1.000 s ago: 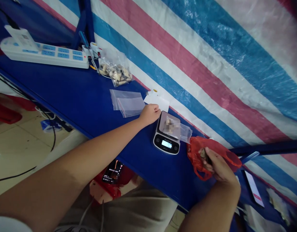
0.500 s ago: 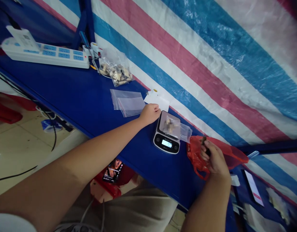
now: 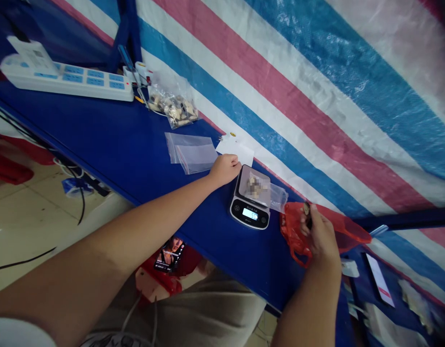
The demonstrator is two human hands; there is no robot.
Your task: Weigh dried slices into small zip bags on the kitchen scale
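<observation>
My left hand rests as a closed fist on the blue table, at the left edge of a digital kitchen scale; nothing shows in its fingers. On the scale's plate lies a clear plastic bag with pale pieces inside, partly blurred out. The scale's display is lit. My right hand pinches a small dark brown piece between thumb and fingers, over a red plastic bag. The bag's contents are hidden behind the hand.
Flat zip bags and a white paper lie left of the scale. Farther back are a bag of pale-and-dark pieces, a screwdriver and a power strip. Phones lie below the table edge and at right.
My right hand has shifted slightly and turned the small brown piece, so a lighter face of it shows. My left hand, the scale and the bag on it stay put.
</observation>
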